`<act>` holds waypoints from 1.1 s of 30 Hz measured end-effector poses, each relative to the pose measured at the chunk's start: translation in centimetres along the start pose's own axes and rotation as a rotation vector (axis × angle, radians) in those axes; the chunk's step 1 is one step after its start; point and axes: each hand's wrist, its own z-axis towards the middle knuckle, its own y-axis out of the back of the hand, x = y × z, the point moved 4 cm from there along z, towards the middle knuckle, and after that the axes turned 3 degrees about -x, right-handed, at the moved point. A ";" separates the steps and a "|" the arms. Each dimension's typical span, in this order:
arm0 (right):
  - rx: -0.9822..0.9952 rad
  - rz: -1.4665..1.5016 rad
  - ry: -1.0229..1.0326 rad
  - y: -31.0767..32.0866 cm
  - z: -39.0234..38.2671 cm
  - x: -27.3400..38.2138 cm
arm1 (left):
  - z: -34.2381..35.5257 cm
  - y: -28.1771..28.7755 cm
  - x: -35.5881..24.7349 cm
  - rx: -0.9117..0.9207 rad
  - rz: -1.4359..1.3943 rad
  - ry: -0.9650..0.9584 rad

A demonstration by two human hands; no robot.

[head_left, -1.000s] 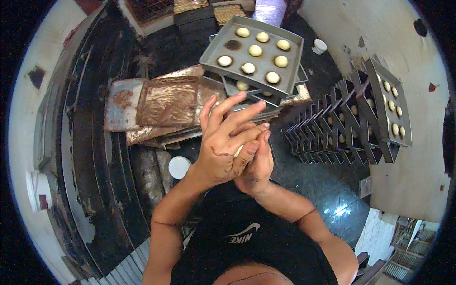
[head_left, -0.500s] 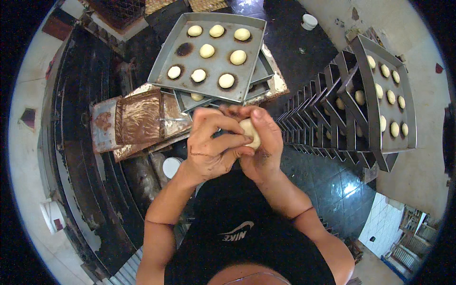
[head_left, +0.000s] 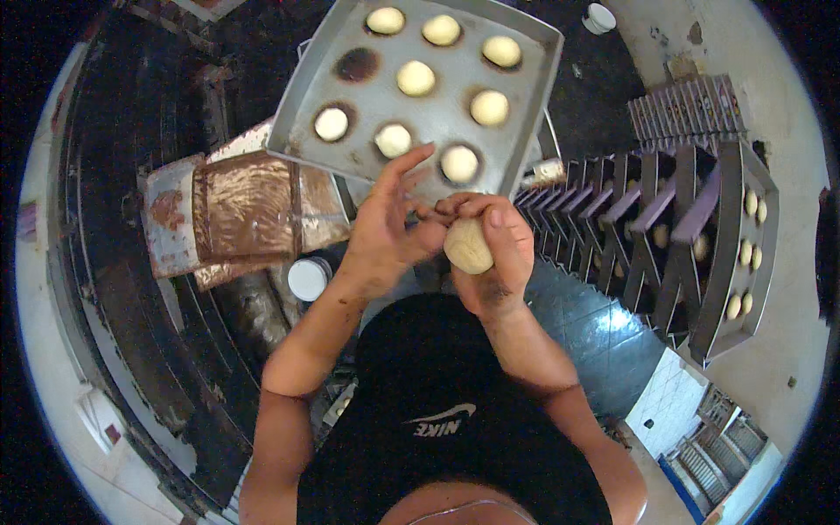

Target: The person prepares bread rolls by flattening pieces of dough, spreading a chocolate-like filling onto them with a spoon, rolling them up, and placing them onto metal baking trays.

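My right hand [head_left: 507,262] is closed around a pale ball of dough [head_left: 470,246] in front of my chest. Beside it, my left hand [head_left: 389,232] has its fingers apart and holds nothing, its fingertips close to those of the right. Just beyond both hands lies a square metal baking tray [head_left: 372,114] with several dough balls [head_left: 415,79] in loose rows. A dark scorched spot [head_left: 358,64] at its upper left carries no ball. The left index fingertip overlaps the tray's near part in view; whether it touches cannot be told.
At the right rises a tall stack of criss-crossed trays [head_left: 626,214], the top tray [head_left: 759,262] bearing dough balls. A glossy brown slab [head_left: 247,206] with wavy marks lies left of the baking tray. A white-lidded tub [head_left: 309,278] stands near my left forearm, a white bucket [head_left: 598,17] far off.
My left hand has come away from the dough ball and spread its fingers. The ball stays in my right hand. The view has shifted, so the tray appears larger and nearer the top.
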 end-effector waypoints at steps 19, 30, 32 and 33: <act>0.651 -2.095 0.577 -5.4 31.8 -20.0 | 11.3 19.0 -4.9 -0.083 0.736 -0.428; 0.144 -1.802 0.416 -5.0 33.4 -10.6 | 9.9 17.9 -5.5 -0.459 0.531 -0.671; 0.030 -1.144 0.326 -6.2 24.5 -10.9 | 9.3 15.4 -5.0 -0.693 0.333 -0.800; 0.020 -1.028 0.140 -5.8 19.5 -11.2 | 8.7 14.3 -4.4 -0.779 0.266 -0.838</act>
